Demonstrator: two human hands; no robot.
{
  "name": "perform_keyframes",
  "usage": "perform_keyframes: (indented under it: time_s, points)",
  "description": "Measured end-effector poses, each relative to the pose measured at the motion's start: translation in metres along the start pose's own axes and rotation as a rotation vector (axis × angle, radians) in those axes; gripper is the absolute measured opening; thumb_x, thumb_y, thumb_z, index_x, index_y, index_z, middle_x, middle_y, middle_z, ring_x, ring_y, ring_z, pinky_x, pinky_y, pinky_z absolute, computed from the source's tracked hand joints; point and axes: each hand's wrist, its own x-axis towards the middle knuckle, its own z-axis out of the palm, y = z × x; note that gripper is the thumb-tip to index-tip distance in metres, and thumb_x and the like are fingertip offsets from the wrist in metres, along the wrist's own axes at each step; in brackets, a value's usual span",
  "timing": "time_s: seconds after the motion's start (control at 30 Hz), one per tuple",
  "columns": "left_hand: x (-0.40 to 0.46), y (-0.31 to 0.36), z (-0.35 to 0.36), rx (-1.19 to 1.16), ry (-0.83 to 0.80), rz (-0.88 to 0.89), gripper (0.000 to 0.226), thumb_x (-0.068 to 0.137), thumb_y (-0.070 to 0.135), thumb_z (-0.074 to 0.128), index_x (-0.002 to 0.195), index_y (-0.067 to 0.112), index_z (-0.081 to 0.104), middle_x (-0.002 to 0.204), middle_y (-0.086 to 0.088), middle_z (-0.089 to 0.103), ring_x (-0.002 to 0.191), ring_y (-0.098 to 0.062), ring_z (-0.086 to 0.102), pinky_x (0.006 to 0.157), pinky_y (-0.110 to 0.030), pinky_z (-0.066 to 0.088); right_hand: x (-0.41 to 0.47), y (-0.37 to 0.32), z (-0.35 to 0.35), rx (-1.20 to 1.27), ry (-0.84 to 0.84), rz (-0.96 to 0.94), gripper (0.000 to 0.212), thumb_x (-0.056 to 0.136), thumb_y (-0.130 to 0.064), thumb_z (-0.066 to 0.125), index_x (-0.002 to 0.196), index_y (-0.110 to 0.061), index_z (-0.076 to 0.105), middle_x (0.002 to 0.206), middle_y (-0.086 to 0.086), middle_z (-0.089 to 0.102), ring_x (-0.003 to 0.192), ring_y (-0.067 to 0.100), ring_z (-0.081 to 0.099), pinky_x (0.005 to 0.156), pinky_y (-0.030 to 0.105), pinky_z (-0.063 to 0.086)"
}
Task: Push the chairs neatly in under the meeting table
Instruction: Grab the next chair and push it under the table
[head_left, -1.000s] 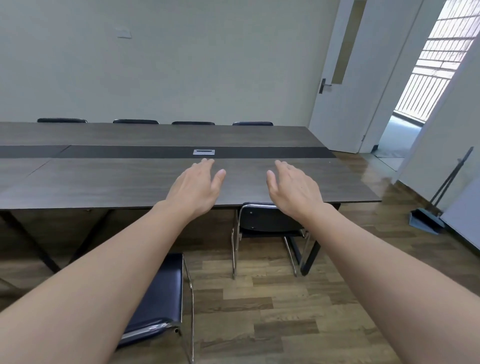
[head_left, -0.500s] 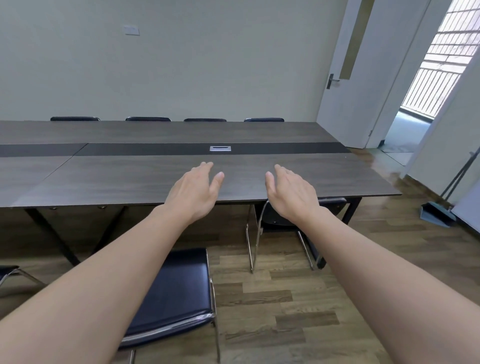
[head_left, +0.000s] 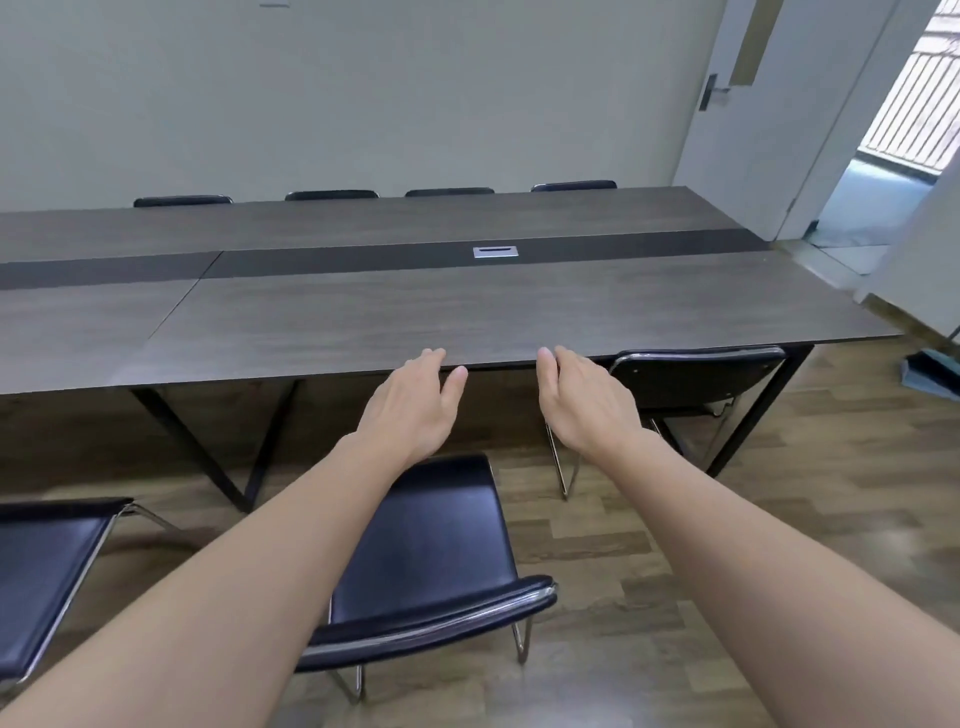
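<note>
A long dark wood meeting table (head_left: 467, 317) stretches across the view. A black chair (head_left: 436, 551) with a chrome frame stands pulled out in front of me, its seat towards the table and its backrest nearest me. My left hand (head_left: 415, 405) and my right hand (head_left: 582, 400) hover over that chair with fingers straight, touching nothing. Another black chair (head_left: 696, 379) stands at the right, its backrest against the table edge. A third chair (head_left: 47, 566) is pulled out at the left edge.
Several chair backs (head_left: 332, 195) show along the table's far side. A white door (head_left: 737, 104) stands open at the back right, beside a doorway. A dustpan (head_left: 930, 371) lies on the wood floor at the right. A socket plate (head_left: 495, 252) sits in the table's middle strip.
My view has swung left and down, bringing the pulled-out chair to the centre and a third chair into view. Both hands have dropped from over the tabletop to its near edge.
</note>
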Motion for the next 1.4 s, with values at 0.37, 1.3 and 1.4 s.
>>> perform_keyframes:
  time_s: [0.37,1.3,1.4]
  points:
    - [-0.014,-0.05,0.031,-0.02,-0.093,-0.091,0.056,0.106,0.042,0.029,0.154,0.013,0.029,0.159,-0.006,0.032,0.145,-0.024,0.031,0.117,-0.037,0.025,0.001,-0.012,0.056,0.003,-0.109,-0.029,0.043,0.103,-0.041,0.017,0.086,-0.016,0.046,0.098,0.003,0.06,0.098,0.032,0.056,0.076,0.041,0.041]
    - [-0.073,-0.194,0.173,-0.063,-0.469,-0.479,0.06,0.104,0.048,0.026,0.157,0.02,0.02,0.144,-0.012,0.05,0.135,-0.028,0.042,0.107,-0.043,0.037,-0.076,0.014,0.249,0.026,-0.621,0.221,0.039,0.104,-0.031,0.026,0.118,-0.009,0.055,0.12,0.012,0.06,0.115,0.035,0.054,0.089,0.039,0.043]
    - [-0.075,-0.206,0.181,-0.087,-0.493,-0.505,0.06,0.104,0.048,0.026,0.157,0.02,0.021,0.141,-0.011,0.053,0.135,-0.028,0.042,0.107,-0.045,0.037,-0.086,0.014,0.269,0.0,-0.644,0.231,0.03,0.102,-0.03,0.028,0.089,-0.013,0.048,0.091,0.011,0.059,0.095,0.036,0.057,0.071,0.037,0.036]
